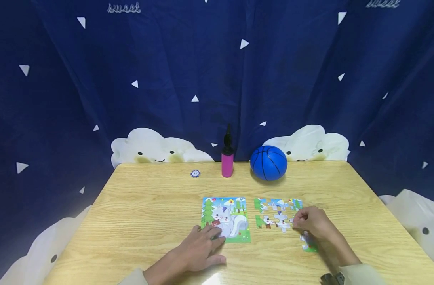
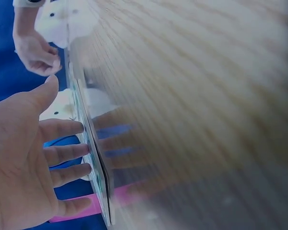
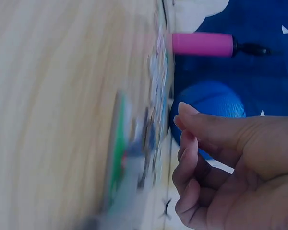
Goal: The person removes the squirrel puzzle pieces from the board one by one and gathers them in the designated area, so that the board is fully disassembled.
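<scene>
My left hand [image 1: 202, 247] has its fingers spread, fingertips on the lower left part of a square squirrel picture board [image 1: 240, 231]. In the left wrist view that hand [image 2: 24, 158] reaches the board's edge. Right of the board lie jigsaw pieces in rows: pieces with a green tree [image 1: 259, 204], a squirrel face [image 1: 267, 221] and white fur [image 1: 282, 222]. My right hand [image 1: 313, 221] is over the right end of these rows, thumb and index fingertips together. In the right wrist view nothing shows between the fingertips of that hand [image 3: 221, 158]. More pieces [image 1: 309, 246] lie below it, partly hidden.
At the back of the wooden table [image 1: 149, 206] stand a pink hand pump [image 1: 227, 164] with a black top and a blue basketball [image 1: 268, 163]. A blue and white poker chip [image 1: 195, 173] lies left of the pump. A dark blue curtain [image 1: 188, 59] hangs behind.
</scene>
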A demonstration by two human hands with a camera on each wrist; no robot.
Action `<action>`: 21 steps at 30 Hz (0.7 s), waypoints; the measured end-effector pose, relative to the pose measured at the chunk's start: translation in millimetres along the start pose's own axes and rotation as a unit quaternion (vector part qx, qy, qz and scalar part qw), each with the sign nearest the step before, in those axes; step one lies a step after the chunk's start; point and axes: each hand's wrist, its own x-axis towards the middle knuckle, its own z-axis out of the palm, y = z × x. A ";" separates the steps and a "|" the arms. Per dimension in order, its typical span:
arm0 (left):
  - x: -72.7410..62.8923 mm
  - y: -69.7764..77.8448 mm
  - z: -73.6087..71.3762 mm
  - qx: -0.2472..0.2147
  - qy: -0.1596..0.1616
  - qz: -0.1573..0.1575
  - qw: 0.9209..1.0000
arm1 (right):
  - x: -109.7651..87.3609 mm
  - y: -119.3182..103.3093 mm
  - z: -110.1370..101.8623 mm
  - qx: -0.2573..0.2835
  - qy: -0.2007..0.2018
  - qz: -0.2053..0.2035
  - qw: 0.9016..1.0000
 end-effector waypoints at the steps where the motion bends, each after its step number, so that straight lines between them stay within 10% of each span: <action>1: 0.0 0.2 -0.4 -0.001 0.000 0.001 1.000 | 1.1 -3.6 2.4 0.004 -0.001 -0.006 1.000; 21: -22.5 -9.8 -4.8 -0.025 0.006 -0.017 1.000 | 28.0 -84.4 71.2 0.054 -0.093 -0.151 0.983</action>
